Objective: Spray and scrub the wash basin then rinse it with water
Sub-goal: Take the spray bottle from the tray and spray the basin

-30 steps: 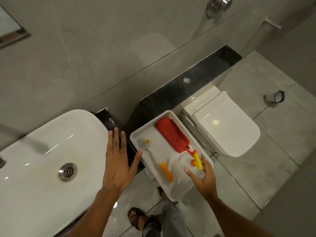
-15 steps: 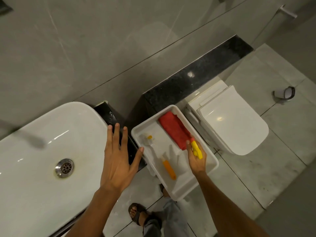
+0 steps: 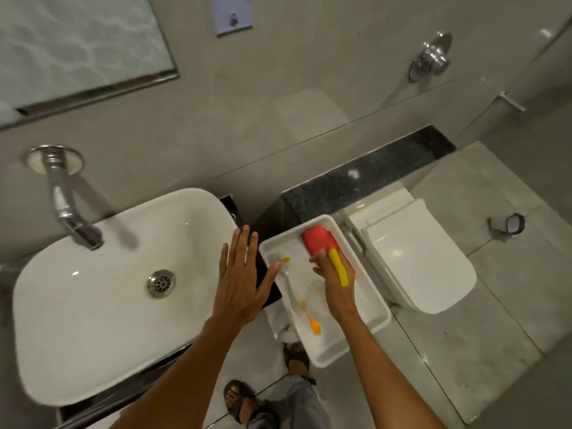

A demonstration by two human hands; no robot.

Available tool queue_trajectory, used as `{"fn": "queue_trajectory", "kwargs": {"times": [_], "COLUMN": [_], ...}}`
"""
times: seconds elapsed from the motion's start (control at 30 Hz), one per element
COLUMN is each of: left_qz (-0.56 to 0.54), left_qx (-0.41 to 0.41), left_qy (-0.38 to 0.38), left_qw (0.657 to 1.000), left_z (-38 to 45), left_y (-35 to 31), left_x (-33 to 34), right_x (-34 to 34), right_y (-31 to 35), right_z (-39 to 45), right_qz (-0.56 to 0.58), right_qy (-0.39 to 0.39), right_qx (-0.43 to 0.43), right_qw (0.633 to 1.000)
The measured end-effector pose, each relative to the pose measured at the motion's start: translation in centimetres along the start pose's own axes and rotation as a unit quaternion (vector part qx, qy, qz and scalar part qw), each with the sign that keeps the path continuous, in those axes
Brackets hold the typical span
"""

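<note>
The white wash basin (image 3: 93, 305) fills the left, with a steel drain (image 3: 161, 283) and a chrome wall tap (image 3: 65, 209) over it. My left hand (image 3: 241, 283) hovers flat with fingers spread above the basin's right rim, holding nothing. To the right stands a white tray (image 3: 368, 286). In the tray my right hand (image 3: 335, 289) is closed around the neck of a clear spray bottle with a yellow trigger (image 3: 337, 267). A red cloth (image 3: 315, 239) lies at the tray's far end. A brush with an orange handle (image 3: 312, 323) lies on the tray's left side.
A closed white toilet (image 3: 418, 258) stands right of the tray, below a black stone ledge (image 3: 365, 178). A small cup-like object (image 3: 507, 224) lies on the floor tiles. My sandalled foot (image 3: 241, 400) is below. The grey tiled wall carries a flush button (image 3: 430, 57).
My right hand went from the tray's near edge to the yellow trigger and closed around the bottle's neck. The view tilted up, showing the tap. My left hand stayed by the basin rim.
</note>
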State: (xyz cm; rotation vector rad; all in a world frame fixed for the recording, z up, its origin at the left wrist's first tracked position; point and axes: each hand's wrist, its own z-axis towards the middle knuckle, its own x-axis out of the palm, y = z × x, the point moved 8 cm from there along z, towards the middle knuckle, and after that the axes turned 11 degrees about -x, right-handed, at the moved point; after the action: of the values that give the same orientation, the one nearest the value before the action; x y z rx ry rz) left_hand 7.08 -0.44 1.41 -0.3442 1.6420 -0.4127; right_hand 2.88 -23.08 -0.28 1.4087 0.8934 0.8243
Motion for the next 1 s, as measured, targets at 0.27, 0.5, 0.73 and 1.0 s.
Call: {"fn": "queue_trajectory", "kwargs": {"times": [0.27,0.5,0.73,1.0], "left_qz": [-0.033,-0.108,-0.183,-0.231], "left_qx": [-0.096,-0.333,-0.346,-0.336], "left_qy": [-0.084,-0.2,-0.175,-0.188], "left_qw": [0.991,0.915,0.903,0.894], "left_z": [-4.4,-11.9,-13.7,-13.7], "left_y": [11.1,27.4,31.4,31.7], "left_x": [-8.1,-14.2,-14.2,-14.4], "right_x": [8.7,17.7,24.2,26.9], "right_y": [7.8,9.8,7.7,6.6], "right_z": [-4.8,-13.8,-22.0,-22.7], "right_qz": [0.02,0.075,-0.03,-0.134], "right_qy": [0.217,0.304,0.351,0.296], "right_qx": [0.102,0.191,0.216,0.175], "right_qw": [0.971,0.93,0.911,0.929]}}
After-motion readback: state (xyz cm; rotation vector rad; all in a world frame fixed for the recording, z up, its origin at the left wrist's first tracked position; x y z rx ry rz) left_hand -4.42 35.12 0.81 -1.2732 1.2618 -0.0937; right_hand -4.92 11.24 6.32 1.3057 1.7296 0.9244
